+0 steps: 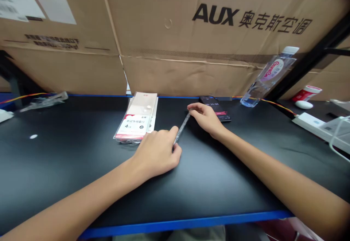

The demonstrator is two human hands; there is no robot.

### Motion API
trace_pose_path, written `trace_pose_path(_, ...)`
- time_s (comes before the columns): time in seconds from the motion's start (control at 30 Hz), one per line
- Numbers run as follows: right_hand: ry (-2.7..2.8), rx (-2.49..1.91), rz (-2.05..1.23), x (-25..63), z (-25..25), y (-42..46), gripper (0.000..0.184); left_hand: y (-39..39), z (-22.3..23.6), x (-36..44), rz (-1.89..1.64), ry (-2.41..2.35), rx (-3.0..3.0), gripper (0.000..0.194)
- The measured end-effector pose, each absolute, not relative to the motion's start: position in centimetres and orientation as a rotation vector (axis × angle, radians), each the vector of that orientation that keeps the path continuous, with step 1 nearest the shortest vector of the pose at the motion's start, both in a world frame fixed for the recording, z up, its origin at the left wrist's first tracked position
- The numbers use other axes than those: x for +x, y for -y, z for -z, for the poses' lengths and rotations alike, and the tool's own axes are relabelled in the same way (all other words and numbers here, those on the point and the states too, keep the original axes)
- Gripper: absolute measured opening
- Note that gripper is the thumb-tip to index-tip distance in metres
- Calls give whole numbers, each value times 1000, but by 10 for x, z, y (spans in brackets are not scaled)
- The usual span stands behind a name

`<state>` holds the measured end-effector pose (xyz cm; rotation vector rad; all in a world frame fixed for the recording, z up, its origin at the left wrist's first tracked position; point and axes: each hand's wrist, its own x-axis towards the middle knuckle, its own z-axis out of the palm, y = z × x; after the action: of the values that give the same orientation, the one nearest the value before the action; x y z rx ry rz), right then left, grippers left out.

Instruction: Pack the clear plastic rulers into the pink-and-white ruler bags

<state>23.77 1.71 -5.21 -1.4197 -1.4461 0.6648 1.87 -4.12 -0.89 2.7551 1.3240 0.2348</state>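
Clear strip [182,127], one; hands [157,151] [207,120], two.

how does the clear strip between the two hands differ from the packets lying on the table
Pose: the clear strip is held between the left hand and right hand, while the packets lie stacked on the black table. Look: the clear strip shows a narrow profile without readable print; the packets show broad, pale faces with red print. Both seem partly clear plastic.
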Motion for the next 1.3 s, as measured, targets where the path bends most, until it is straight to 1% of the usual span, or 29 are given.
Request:
trace_pose_path(0.23, 1496, -1439, -666, 234, 48, -14, 30, 43, 8, 18, -205, -1331, 2751, 7)
trace_pose_path(0.5, 1576, -1429, -704, 235, 47, -11, 41, 42, 7, 18, -156, -1340, 2751, 8)
trace_pose_path(0.8, 1589, -1415, -743, 236, 47, -12, 35, 41, 7, 17, -229, -1244, 2749, 10)
trace_pose_path(1.0, 1619, -1416, -721, 237, 47, -13, 33, 41, 6, 16, -190, -1254, 2732, 12)
trace_pose_path(1.3, 1710, -1442, -658, 238, 43, -10, 31, 39, -1, 12, -135, -1063, 2759, 25)
